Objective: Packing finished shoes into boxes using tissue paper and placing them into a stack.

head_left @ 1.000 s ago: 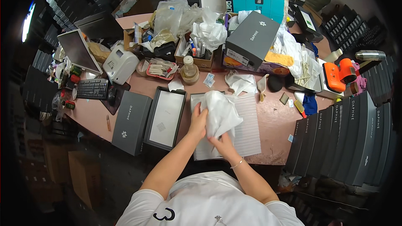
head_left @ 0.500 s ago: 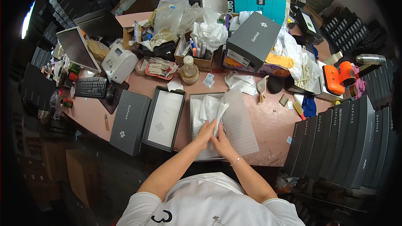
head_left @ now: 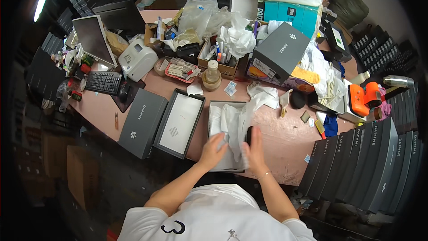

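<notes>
An open grey shoebox (head_left: 227,170) stands in front of me, with white tissue paper (head_left: 230,122) bunched inside it. My left hand (head_left: 213,151) is over the box's left part, thumb and fingers apart, beside the tissue. At the box's right side, my right hand (head_left: 255,152) is upright, its fingers against a narrow dark object (head_left: 249,135) whose kind I cannot make out. A translucent white sheet (head_left: 254,105) rises along the box's right side, partly blurred. To the left lie a box lid or tray with a white lining (head_left: 180,122) and a closed dark grey shoebox (head_left: 142,122).
Dark shoeboxes (head_left: 352,160) stand in a row at the right. Across the back are a tilted grey box (head_left: 283,53), a pen box (head_left: 218,64), a bottle (head_left: 211,76) and plastic bags (head_left: 196,15). A keyboard (head_left: 103,81), monitor (head_left: 94,40) and label printer (head_left: 137,60) occupy the left.
My hands have parted, the right moving rightward. The translucent sheet that lay flat at the right is now raised along the box. A dark object shows at my right fingers. The view has shifted slightly.
</notes>
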`<state>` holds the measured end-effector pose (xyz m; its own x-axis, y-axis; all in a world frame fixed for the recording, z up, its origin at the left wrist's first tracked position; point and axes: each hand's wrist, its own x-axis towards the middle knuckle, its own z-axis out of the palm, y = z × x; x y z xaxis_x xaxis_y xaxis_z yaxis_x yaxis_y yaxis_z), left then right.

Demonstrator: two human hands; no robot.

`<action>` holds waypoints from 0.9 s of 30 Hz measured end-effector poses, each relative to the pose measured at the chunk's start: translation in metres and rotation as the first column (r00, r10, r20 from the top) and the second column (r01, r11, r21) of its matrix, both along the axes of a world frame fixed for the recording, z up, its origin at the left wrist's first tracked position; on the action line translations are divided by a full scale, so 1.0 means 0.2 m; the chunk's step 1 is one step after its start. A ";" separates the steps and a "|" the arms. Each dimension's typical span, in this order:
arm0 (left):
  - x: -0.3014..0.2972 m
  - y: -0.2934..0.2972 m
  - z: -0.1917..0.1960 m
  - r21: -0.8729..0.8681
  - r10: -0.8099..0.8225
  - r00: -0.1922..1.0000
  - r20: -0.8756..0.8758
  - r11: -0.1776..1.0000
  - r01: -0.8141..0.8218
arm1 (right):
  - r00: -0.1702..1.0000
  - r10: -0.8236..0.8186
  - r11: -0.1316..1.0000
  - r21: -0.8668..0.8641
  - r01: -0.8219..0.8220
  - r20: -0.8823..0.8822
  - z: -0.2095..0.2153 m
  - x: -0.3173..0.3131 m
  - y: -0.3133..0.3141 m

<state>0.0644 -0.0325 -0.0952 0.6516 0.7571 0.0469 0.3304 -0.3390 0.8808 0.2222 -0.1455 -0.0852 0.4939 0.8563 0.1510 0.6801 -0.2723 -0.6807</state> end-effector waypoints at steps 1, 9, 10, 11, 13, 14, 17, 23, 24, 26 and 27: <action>-0.07 0.03 0.05 0.246 0.120 0.992 0.042 0.961 -0.126 | 0.994 0.100 0.995 -0.027 -0.098 0.054 0.07 -0.08 0.06; -0.73 0.17 -0.39 0.165 0.152 0.861 -0.486 0.983 -0.081 | 0.836 0.433 0.895 -0.268 -0.356 0.337 0.05 -0.31 0.14; -0.72 0.17 -0.34 0.218 0.177 0.888 -0.423 0.972 -0.090 | 0.801 0.494 0.859 -0.331 -0.390 0.338 -0.05 -0.27 0.09; -0.70 0.18 -0.24 0.277 0.180 0.919 -0.352 0.958 -0.081 | 0.771 0.534 0.829 -0.395 -0.396 0.348 -0.14 -0.25 0.05; -0.65 0.22 0.13 0.129 0.183 0.942 -0.281 0.980 -0.152 | 0.804 0.506 0.845 -0.366 -0.390 0.312 -0.13 -0.22 0.03; -0.63 0.21 0.31 0.034 0.166 0.955 -0.246 0.986 -0.163 | 0.812 0.544 0.800 -0.423 -0.425 0.213 -0.13 -0.17 0.03; -0.59 0.08 0.58 -0.465 0.220 0.966 0.139 0.875 -0.133 | 0.946 0.258 0.964 -0.006 -0.264 -0.195 0.05 -0.14 0.03; -0.30 -0.17 0.31 -0.835 0.084 0.934 0.347 0.480 0.267 | 0.417 -0.111 0.969 -0.006 0.246 -0.902 0.21 -0.01 -0.15; -0.27 -0.15 0.24 -0.495 -0.055 0.978 0.200 0.856 0.149 | 0.471 -0.180 0.960 -0.049 0.276 -0.864 0.17 0.03 -0.17; -0.24 -0.10 0.19 -0.114 -0.082 0.996 -0.034 0.990 0.078 | 0.627 -0.322 0.944 -0.188 0.272 -0.709 0.09 0.07 -0.17; -0.24 -0.09 0.08 -0.125 0.000 0.996 -0.093 0.992 -0.012 | 0.721 -0.364 0.923 -0.329 0.197 -0.590 -0.06 0.08 -0.15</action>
<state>0.0161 -0.0501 -0.0801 0.6444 0.7569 -0.1088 0.4145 -0.2262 0.8815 0.2385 -0.1764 -0.0970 0.6248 0.6293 -0.4621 -0.0158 -0.5816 -0.8133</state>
